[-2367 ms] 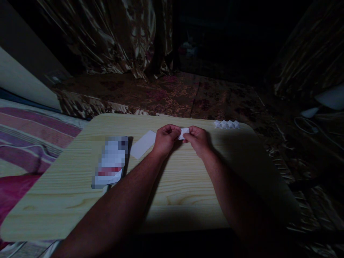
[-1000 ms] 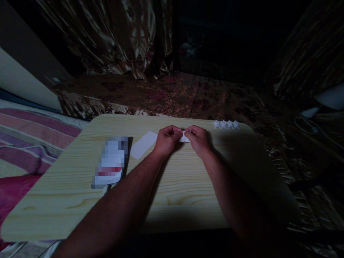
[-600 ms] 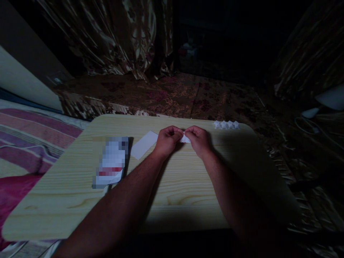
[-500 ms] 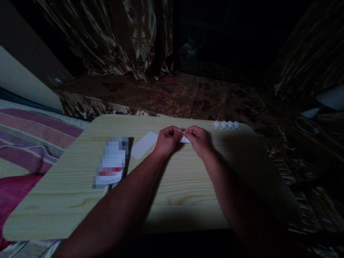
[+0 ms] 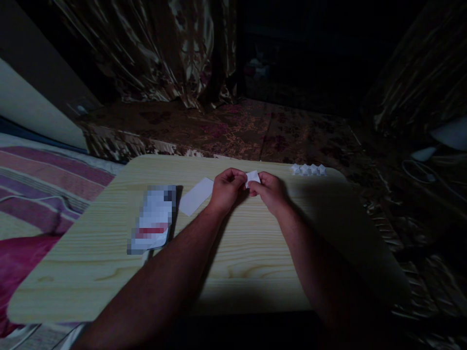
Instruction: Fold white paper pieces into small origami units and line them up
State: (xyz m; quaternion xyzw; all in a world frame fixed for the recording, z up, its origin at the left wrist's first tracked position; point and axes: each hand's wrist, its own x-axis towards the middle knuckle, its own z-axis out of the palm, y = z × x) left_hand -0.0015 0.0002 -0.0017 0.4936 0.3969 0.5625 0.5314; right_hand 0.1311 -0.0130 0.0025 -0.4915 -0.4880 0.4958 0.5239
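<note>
A small folded piece of white paper (image 5: 253, 177) is held up between my two hands over the far middle of the table. My left hand (image 5: 229, 187) pinches its left edge between thumb and fingers. On the other side my right hand (image 5: 269, 189) grips it, thumb lying across the lower right part. Just left of my left hand lies a flat white sheet of paper (image 5: 196, 196). Several folded white paper stars (image 5: 309, 169) stand in a row near the table's far right edge. The paper's finer creases are too small to make out.
Left on the light wooden table (image 5: 255, 257) rests a blurred-out phone-like object (image 5: 155, 218), with a cable end below it. A bed with a striped cover (image 5: 40, 180) adjoins the left side. Patterned curtains (image 5: 153, 53) and dark covered seating (image 5: 233, 124) lie beyond.
The folded paper has been turned up, so more of its white face shows between the hands. My right fingers have shifted lower around it. The stars and the flat sheet stay put.
</note>
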